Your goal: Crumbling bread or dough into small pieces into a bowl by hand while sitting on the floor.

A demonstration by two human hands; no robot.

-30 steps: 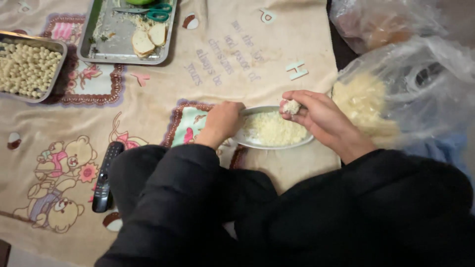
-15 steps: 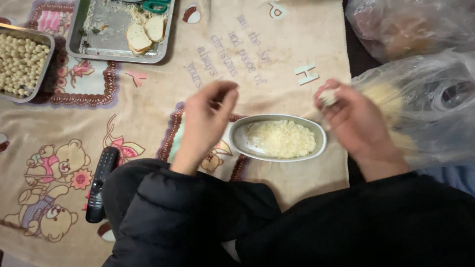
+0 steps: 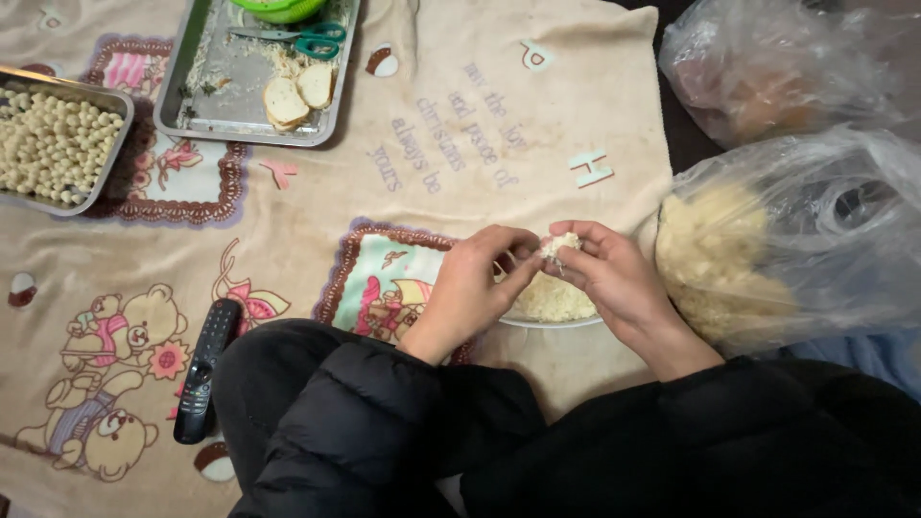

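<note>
Head view, nearest first: black padded sleeves point(image 3: 384, 422) fill the lower frame, and both forearms run up from them to meet over a small dish. The left hand point(image 3: 477, 278) and the right hand point(image 3: 614, 273) are pinched together around a small crumb-coated ball point(image 3: 558, 247), fingertips of both touching it, so neither hand is nearer; the ball sits between them, lifted just above the shallow dish of crumbs point(image 3: 556, 302). The dish lies directly beneath and slightly nearer than the ball, its long axis running left to right, partly hidden by the hands. Left of the knees a black remote control point(image 3: 201, 369) rests on the printed blanket point(image 3: 413, 125), its long axis running near to far. Just right of the right hand a clear plastic bag of pale crumbs point(image 3: 758, 249) lies open toward the dish; a second plastic bag point(image 3: 767, 67) sits farther back. At the far left, a metal tray of small pale balls point(image 3: 53, 139) is well apart from the hands, and beside it a second metal tray point(image 3: 240, 86) carries bread slices point(image 3: 297, 91) and green-handled scissors point(image 3: 307, 38).

Half a second ago the hands were spread apart, the right alone holding the ball over toward the bag and the dish fully exposed; now they have closed together over the dish.
</note>
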